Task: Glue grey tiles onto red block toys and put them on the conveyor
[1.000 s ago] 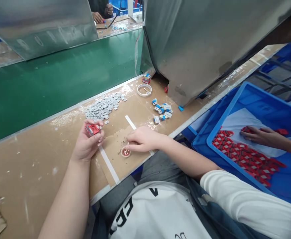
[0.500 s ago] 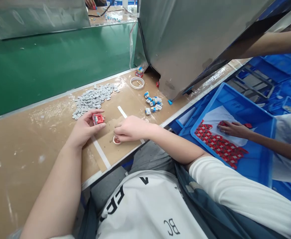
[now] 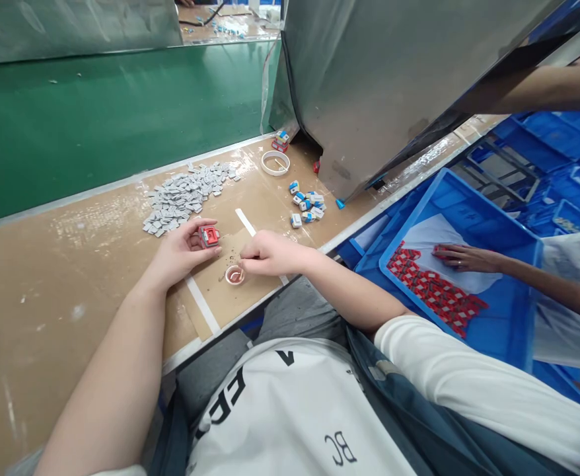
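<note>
My left hand [image 3: 181, 251] grips a small red part [image 3: 209, 236] between thumb and fingertips, just above the brown worktop [image 3: 62, 277]. My right hand [image 3: 270, 254] pinches a thin stick whose tip reaches the small round dish [image 3: 234, 275] with reddish paste beside it. A heap of small grey pieces [image 3: 185, 195] lies just beyond my left hand. A cluster of finished blue-and-white parts [image 3: 307, 206] sits beyond my right hand.
A white ring [image 3: 275, 162] lies near the base of a big metal housing [image 3: 394, 79]. The green conveyor belt [image 3: 96, 112] runs behind. At right, another person's hand [image 3: 461, 259] rests on red parts in a blue crate [image 3: 518, 297].
My left hand carried the red part rightward, closer to my right hand. My right hand lifted slightly off the dish. The camera view shifted, and the other person's hand stayed in the crate.
</note>
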Motion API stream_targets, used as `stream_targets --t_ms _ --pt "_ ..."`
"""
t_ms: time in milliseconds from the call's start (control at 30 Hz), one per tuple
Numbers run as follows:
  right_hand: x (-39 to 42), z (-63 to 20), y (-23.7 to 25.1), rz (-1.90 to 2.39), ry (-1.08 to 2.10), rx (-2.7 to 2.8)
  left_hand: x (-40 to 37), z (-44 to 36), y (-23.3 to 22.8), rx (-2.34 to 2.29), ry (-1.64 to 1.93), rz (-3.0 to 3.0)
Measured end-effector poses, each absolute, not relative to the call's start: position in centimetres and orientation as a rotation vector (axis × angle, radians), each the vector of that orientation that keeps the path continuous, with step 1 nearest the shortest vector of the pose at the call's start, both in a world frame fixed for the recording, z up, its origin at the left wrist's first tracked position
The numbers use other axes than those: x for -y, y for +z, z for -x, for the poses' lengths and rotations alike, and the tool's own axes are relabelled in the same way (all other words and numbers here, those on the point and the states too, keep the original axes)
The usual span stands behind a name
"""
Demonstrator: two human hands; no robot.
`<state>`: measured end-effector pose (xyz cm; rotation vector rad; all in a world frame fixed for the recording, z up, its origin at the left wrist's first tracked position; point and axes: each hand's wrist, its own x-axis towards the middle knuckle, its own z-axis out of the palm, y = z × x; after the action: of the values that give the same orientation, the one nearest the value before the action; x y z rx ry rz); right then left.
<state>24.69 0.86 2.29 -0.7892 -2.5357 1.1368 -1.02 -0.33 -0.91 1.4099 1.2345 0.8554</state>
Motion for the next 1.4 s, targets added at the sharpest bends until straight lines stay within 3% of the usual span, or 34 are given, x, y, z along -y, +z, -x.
stream_targets --t_ms 133,333,667,1000,1400 --pt "-1.4 -24.8 1.7 0.834 1.235 2.191 0.4 0.8 -0.7 -1.264 0.823 -1.421" --pt "-2.8 -23.4 0.9 0.842 0.977 1.977 0.4 0.5 -0.5 -1.297 0.786 -1.437" --pt "-3.9 -21.5 -0.7 0.893 0.851 2.101 0.6 0.3 0.0 -1.338 0.741 -1.538" --pt "-3.8 -21.8 0.2 0.968 0.508 2.379 0.4 0.4 -0.5 -1.322 0.767 -1.541" --pt "-3.8 -21.4 0.0 0.805 0.784 2.295 0.4 0.5 -0.7 -1.295 0.763 -1.518"
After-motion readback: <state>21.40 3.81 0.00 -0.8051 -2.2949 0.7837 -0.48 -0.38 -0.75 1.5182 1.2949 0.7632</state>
